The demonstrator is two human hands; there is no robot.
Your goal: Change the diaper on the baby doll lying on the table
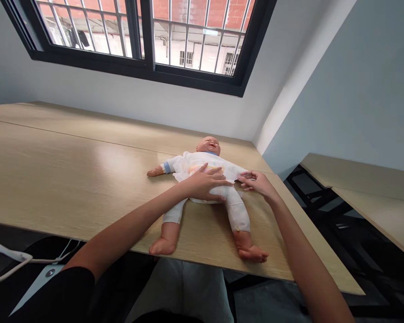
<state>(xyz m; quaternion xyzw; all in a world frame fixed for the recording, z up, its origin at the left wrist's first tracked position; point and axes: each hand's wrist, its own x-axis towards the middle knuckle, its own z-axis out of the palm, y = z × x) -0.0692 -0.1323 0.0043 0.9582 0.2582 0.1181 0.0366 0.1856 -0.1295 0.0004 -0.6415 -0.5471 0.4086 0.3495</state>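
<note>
A baby doll (237,208) lies on its back on the wooden table, head toward the window and feet near the front edge. It wears a white top and white trousers, with a blue band at one cuff and blue at the neck. My left hand (208,183) rests on the doll's belly, fingers spread over the top and trouser waist. At the doll's arm on the right, my right hand (257,183) has its fingers closed around the end of the white sleeve (231,168). The doll's hand on that side is hidden; its other arm stretches out to the left.
The light wooden table (70,179) meets the wall under a dark-framed barred window (148,72). Another table (373,184) stands to the right across a gap. A white cable (10,253) hangs at the lower left.
</note>
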